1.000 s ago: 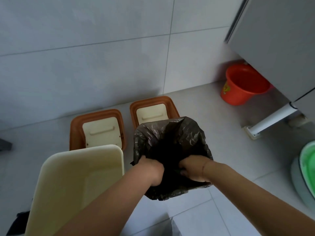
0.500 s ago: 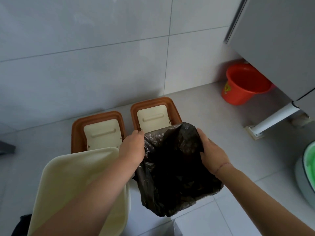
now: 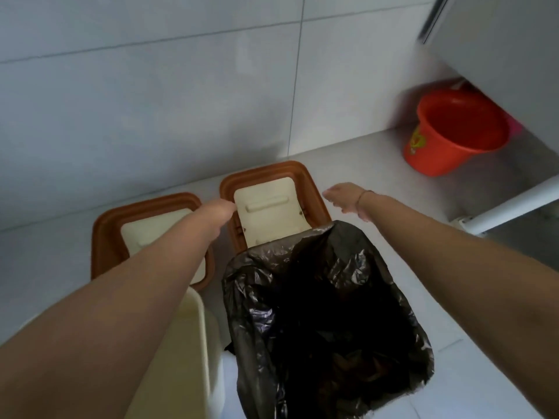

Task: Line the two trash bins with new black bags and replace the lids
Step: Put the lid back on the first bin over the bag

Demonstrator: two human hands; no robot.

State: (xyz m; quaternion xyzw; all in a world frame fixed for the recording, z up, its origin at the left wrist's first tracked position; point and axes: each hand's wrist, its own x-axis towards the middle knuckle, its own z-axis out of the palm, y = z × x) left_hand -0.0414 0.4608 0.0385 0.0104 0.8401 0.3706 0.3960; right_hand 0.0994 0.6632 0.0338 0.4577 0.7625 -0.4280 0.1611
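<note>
One bin (image 3: 329, 343) now wears its black bag (image 3: 272, 285), folded over the rim; the cream bin (image 3: 193, 352) beside it is bare. Both hands have let go and reach past it: left hand (image 3: 216, 214) and right hand (image 3: 348, 198), fingers loosely open and empty, flank the nearer lid (image 3: 269, 207) on the floor. Replacing that lid looks next; the second lid (image 3: 145, 231) waits.

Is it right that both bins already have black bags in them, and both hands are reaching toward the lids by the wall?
Not quite: the head view shows only the right bin lined with a black bag; the cream bin on the left is bare. Both the left hand and right hand do reach toward the lids.
</note>
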